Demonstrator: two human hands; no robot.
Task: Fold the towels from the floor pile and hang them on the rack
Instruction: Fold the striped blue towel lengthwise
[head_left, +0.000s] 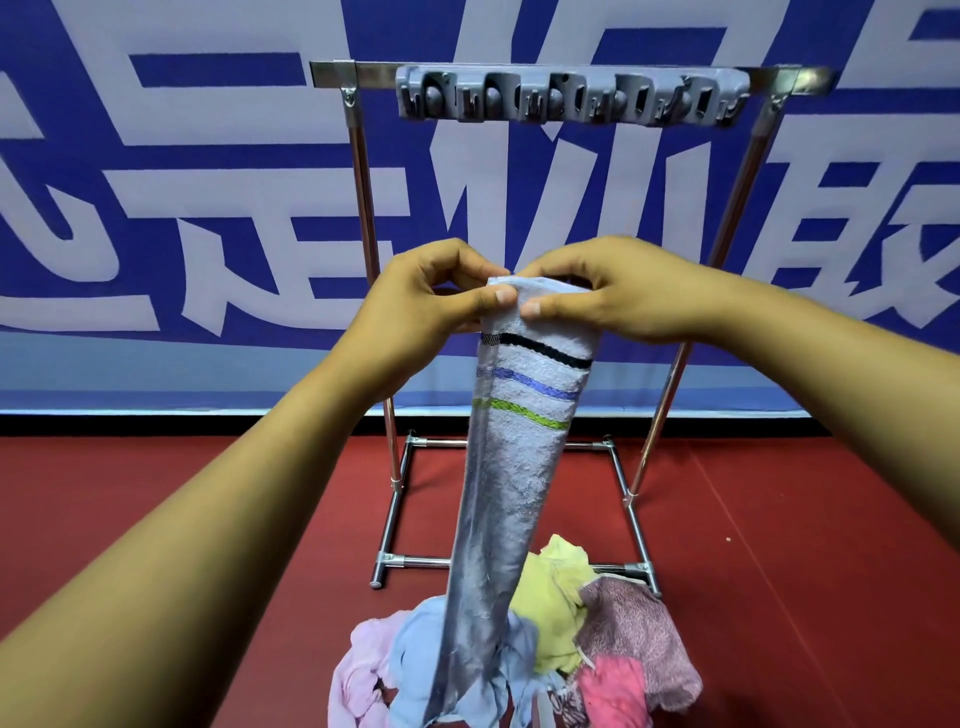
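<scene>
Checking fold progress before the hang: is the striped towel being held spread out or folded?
Folded lengthwise: the striped towel hangs as a narrow strip, its top edge pinched by the left hand and right hand.

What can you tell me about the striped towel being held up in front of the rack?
The striped towel is pale grey-blue terry cloth, with black, blue and green bands across its upper part. It hangs lengthwise as a long narrow strip. The left hand and right hand pinch its top edge together. Its lower end reaches down into the floor pile of coloured cloths.
</scene>
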